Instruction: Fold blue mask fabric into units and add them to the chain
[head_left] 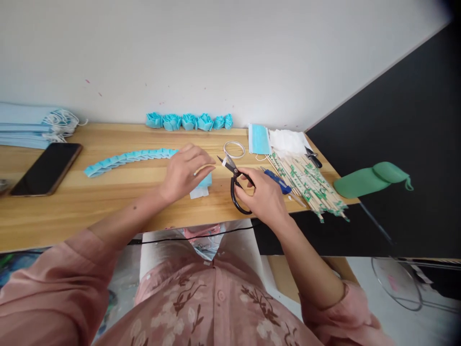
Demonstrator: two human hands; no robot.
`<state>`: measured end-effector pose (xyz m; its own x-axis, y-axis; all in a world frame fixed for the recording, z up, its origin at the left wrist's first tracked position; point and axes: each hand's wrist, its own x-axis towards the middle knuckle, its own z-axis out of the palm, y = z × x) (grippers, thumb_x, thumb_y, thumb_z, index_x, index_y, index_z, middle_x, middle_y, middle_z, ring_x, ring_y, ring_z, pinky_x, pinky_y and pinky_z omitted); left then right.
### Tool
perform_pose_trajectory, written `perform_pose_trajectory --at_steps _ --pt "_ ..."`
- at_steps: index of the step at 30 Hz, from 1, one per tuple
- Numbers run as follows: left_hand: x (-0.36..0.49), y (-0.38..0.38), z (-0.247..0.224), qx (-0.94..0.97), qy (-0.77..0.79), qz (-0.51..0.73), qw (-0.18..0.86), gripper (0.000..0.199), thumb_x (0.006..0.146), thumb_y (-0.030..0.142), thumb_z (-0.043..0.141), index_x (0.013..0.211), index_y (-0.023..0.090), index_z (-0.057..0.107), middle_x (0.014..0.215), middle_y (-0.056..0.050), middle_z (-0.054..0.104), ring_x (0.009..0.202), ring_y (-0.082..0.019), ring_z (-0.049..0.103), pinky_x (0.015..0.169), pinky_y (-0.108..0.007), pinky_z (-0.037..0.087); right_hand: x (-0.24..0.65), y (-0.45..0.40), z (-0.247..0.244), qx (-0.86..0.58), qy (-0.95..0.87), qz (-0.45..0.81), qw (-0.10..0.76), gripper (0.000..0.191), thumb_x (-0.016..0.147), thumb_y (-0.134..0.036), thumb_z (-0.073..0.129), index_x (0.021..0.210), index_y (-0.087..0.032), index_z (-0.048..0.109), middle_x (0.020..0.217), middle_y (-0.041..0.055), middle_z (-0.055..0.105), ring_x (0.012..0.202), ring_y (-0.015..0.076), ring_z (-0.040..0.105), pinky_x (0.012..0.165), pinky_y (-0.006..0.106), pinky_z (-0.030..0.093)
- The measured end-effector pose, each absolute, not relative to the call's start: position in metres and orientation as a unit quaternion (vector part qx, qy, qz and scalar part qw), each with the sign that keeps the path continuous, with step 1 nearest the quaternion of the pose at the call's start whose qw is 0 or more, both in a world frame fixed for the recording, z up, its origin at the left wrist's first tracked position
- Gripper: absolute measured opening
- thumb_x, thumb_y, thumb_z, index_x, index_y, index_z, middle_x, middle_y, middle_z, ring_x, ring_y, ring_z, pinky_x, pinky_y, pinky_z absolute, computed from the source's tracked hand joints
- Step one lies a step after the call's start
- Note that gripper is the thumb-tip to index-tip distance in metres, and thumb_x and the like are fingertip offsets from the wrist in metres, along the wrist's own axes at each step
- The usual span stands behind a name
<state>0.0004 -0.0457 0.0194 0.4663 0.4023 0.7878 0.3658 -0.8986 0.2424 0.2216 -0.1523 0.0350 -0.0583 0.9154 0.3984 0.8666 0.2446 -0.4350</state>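
Observation:
My right hand (264, 192) is closed on the black-handled scissors (235, 173), whose blades point up and left and stand apart. A small white scrap (224, 162) is at the blades. My left hand (187, 170) hovers over the table (118, 202), fingers bent and thumb apart from them, with nothing visible between them. Under and beside it lie a small blue piece (205, 180) and a white piece (199, 192). A curved row of overlapping folded blue pieces (131, 157) runs left from my left hand.
Several blue flowers (189, 121) line the wall. A roll of wire (234, 149), a blue mask (259, 139), white sheets (288, 142), wrapped sticks (309, 185), a blue tool (276, 181) and a green bottle (370, 179) are right. A phone (46, 169) and stacked masks (25, 122) are left.

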Motion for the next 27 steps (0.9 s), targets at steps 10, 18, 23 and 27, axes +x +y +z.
perform_pose_trajectory --at_steps 10,18,23,27 --pt "0.005 -0.052 0.025 0.881 0.221 0.416 0.044 0.024 0.098 0.033 0.055 0.084 0.022 0.070 0.085 -0.006 0.067 0.079 -0.019 0.056 0.074 -0.035 0.042 0.213 -0.158 0.035 -0.609 -0.744 0.030 0.274 0.037 0.087 -0.034 0.064 0.123 -0.023 0.066 0.109 0.0115 0.073 0.097 0.0288 0.067 0.087 0.042 0.050" --pt "0.011 -0.063 0.046 0.666 0.337 0.530 0.403 0.027 0.091 0.045 0.064 0.080 0.020 0.062 0.077 -0.002 0.060 0.073 -0.015 0.055 0.071 -0.032 0.045 0.221 -0.146 0.029 -0.559 -0.533 0.411 0.484 0.027 0.079 -0.041 0.073 0.100 -0.024 0.068 0.083 0.0034 0.069 0.066 0.0159 0.055 0.057 0.028 0.043" --pt "0.015 -0.065 0.044 0.583 0.339 0.501 0.543 0.029 0.088 0.045 0.068 0.074 0.021 0.058 0.066 0.001 0.050 0.064 -0.013 0.049 0.067 -0.032 0.045 0.229 -0.146 0.027 -0.413 -0.293 0.681 0.529 0.038 0.079 -0.053 0.069 0.097 -0.020 0.064 0.081 0.0038 0.067 0.061 0.0125 0.051 0.046 0.022 0.036" --pt "0.031 -0.073 0.028 0.478 0.322 0.439 0.689 0.029 0.081 0.042 0.076 0.074 0.019 0.059 0.066 0.002 0.048 0.057 -0.009 0.043 0.057 -0.027 0.039 0.226 -0.154 0.025 -0.379 -0.301 0.695 0.531 0.033 0.082 -0.050 0.067 0.097 -0.021 0.062 0.082 0.0034 0.067 0.064 0.0128 0.053 0.048 0.022 0.039"
